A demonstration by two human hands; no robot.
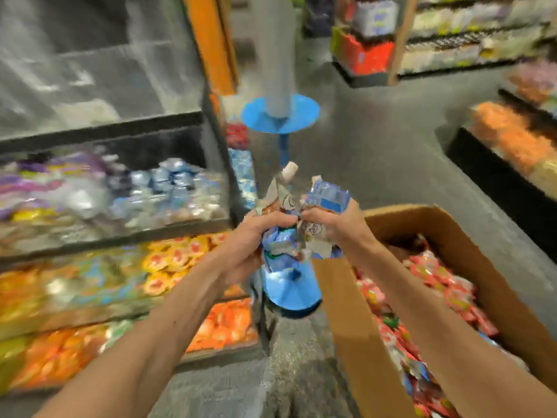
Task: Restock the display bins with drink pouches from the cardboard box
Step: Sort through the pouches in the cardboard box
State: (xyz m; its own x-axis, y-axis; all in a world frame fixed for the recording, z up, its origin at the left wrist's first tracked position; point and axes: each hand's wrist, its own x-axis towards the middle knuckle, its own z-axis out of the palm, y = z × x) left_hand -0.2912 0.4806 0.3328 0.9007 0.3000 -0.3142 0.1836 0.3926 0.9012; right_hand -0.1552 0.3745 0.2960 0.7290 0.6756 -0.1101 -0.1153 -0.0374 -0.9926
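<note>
Left hand (256, 233): fingers curled round the lower left of a bunch of drink pouches (286, 203); firm hold, held at centre of view above the floor (376, 164).
Right hand (328, 224): grips the bunch from the right, thumb over the top; knuckles nearly touch the left hand's.
Bunch: several pouches, blue, white and silver, crumpled together; one white spout cap sticks up at the far end. Exact count can't be told (motion blur).
Cardboard box (452, 236): near right, flaps open, just right of the hands; holds loose red pouches (437, 285) w/ a few blue ones near its front corner.
Display bins (120, 239): left, stacked in tiers, black rims. Top tier: silver, purple, blue packs. Mid tier: yellow-orange packs. Bottom tier: orange packs.
Blue stand (280, 113): centre, betw. bins and box; round disc w/ grey post far, second blue disc lower, under the hands.
Far right: shelves (467, 34) of mixed goods; low table of orange packs (506, 137).
</note>
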